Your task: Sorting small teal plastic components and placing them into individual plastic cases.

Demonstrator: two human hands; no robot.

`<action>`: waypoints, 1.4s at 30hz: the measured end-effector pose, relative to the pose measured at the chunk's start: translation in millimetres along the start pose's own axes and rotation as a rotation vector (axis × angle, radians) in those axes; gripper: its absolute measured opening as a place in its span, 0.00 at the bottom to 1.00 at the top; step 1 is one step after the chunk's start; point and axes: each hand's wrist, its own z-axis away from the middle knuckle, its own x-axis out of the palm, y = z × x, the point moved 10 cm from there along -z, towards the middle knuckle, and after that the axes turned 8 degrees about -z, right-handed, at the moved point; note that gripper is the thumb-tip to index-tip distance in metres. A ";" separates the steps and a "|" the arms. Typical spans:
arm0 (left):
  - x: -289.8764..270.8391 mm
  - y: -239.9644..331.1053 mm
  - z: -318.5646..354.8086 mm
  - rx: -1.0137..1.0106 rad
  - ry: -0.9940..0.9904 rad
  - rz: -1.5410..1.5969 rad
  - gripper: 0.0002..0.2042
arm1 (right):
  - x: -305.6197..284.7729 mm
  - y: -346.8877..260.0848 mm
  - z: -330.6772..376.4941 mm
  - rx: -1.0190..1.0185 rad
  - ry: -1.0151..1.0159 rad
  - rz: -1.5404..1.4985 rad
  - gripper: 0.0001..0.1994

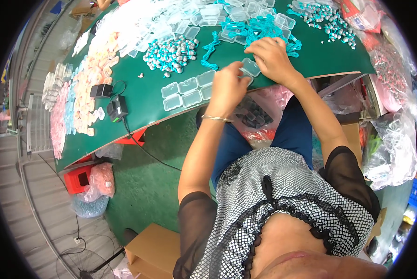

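Observation:
Several small clear plastic cases [188,85] stand in two rows along the near edge of the green table. Over the right end of these rows is my left hand [229,90], its fingers curled closed and hiding part of the cases. Beside its fingertips lies another clear case [251,67]. My right hand [274,60] reaches over the near side of a heap of turquoise cords [252,29]. Its fingers are bent and drawn together; whatever they hold, if anything, is hidden. A separate turquoise cord bundle [211,50] lies left of the heap.
A pile of grey and turquoise beads [171,53] sits behind the cases, with more beads [329,25] at far right. Loose clear cases cover the back. Peach pieces [92,79] and black boxes [117,108] with a cable lie left. A plastic bag [259,116] hangs below the edge.

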 end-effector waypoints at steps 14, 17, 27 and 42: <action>-29.7 -28.0 40.2 0.201 0.006 -0.426 0.23 | 31.2 -25.7 17.2 0.070 -0.346 -0.283 0.11; -29.6 -32.5 42.1 0.205 0.011 -0.361 0.22 | 41.2 -26.7 10.0 0.055 -0.407 -0.394 0.11; -38.6 -22.7 50.1 0.257 0.138 -0.376 0.24 | 62.6 -47.9 -16.5 -0.054 -0.485 -0.591 0.09; -44.5 -31.6 59.0 0.263 0.154 -0.385 0.21 | 112.6 36.3 -107.9 -0.006 -0.162 0.307 0.05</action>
